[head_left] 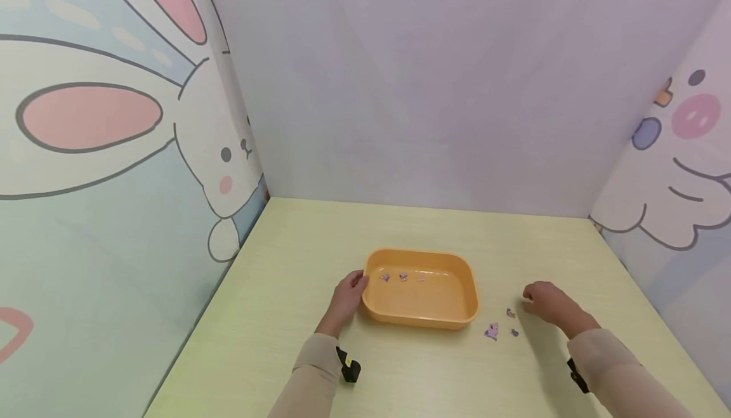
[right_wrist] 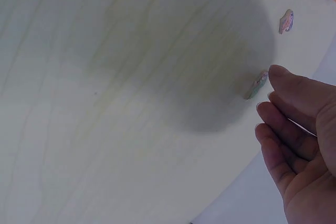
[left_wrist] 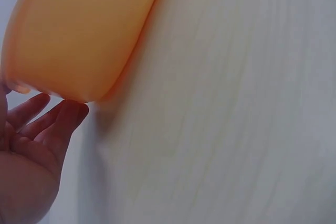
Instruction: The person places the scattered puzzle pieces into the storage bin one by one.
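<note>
My left hand [head_left: 347, 295] holds the left end of the orange plastic tray [head_left: 419, 323]. In the left wrist view, its fingertips [left_wrist: 68, 109] are against the tray's outer wall [left_wrist: 79, 40]. My right hand [head_left: 549, 304] hovers over the table to the tray's right, fingers loosely bent and nothing between them. Close to its thumb tip in the right wrist view lies a small, thin patterned piece [right_wrist: 257, 85], like an odd-shaped jigsaw piece. A second such piece [right_wrist: 286, 21] lies farther off. The largest loose one [head_left: 492, 331] is pinkish purple.
Inside the tray, several small pieces [head_left: 403, 276] lie along the far side. The pale wood-grain table [head_left: 320, 228] is bounded by a plain lilac panel [head_left: 411, 120] behind and by side panels with a cartoon rabbit [head_left: 211, 151] and a cartoon bird [head_left: 674, 170].
</note>
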`<state>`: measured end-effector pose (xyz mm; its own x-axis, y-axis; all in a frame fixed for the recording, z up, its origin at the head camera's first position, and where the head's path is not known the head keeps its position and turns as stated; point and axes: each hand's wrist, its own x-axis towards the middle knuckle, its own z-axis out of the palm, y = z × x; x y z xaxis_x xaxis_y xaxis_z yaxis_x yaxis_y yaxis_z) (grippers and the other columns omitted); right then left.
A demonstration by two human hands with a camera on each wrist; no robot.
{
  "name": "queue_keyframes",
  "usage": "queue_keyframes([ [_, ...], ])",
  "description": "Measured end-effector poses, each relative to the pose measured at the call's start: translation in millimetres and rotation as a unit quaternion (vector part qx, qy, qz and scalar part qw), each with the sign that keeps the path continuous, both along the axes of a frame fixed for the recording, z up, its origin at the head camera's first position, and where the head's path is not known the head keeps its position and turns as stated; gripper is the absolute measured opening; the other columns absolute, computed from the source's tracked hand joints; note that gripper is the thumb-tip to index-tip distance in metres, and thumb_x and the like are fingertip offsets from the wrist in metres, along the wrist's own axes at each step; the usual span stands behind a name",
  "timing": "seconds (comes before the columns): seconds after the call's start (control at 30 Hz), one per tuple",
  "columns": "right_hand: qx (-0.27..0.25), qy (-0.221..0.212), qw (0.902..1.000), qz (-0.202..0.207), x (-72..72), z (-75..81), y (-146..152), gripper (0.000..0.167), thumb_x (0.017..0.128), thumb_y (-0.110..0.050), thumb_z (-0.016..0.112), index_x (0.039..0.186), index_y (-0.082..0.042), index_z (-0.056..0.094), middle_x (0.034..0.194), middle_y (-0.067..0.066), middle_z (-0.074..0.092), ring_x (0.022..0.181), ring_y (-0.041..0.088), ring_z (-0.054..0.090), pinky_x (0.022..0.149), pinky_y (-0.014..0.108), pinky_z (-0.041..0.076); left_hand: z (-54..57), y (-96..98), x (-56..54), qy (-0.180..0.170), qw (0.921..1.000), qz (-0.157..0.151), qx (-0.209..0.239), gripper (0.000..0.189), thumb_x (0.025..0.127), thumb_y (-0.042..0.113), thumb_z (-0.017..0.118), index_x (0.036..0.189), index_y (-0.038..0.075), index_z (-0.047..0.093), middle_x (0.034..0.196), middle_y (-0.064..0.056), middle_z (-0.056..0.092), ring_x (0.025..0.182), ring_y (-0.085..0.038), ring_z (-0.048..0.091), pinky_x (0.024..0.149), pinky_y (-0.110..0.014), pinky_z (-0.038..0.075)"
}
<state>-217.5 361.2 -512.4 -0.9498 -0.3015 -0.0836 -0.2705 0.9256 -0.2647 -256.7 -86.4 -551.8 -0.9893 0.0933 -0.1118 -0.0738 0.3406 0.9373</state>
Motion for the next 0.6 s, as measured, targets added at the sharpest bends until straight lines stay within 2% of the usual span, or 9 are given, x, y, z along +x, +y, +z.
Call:
queue_keyframes([
  [0.37,-0.005,-0.015,0.9996,-0.024,-2.5,-10.5,5.7,0.007,0.082,-0.001,0.071,0.083,0.001,0.064,0.080,0.008,0.061,0.070,0.021,0.053,0.067,0.044,0.049,0.6,0.9,0.9,-0.004,1.0000,0.003,-0.003,0.044,0.104,0.031,0.047,0.136,0.002,0.053,0.131,-0.015,0.057,0.120,-0.030,0.054,0.099,-0.045,0.045],
  [0.6,-0.010,-0.008,0.9998,-0.013,-0.8,-11.9,5.9,0.004,0.085,0.000,0.068,0.082,-0.002,0.065,0.078,0.005,0.060,0.069,0.019,0.051,0.065,0.042,0.048,0.6,1.0,0.2,0.001,1.0000,0.003,-0.007,0.044,0.104,0.032,0.048,0.135,0.002,0.054,0.130,-0.015,0.058,0.119,-0.029,0.055,0.098,-0.045,0.046],
])
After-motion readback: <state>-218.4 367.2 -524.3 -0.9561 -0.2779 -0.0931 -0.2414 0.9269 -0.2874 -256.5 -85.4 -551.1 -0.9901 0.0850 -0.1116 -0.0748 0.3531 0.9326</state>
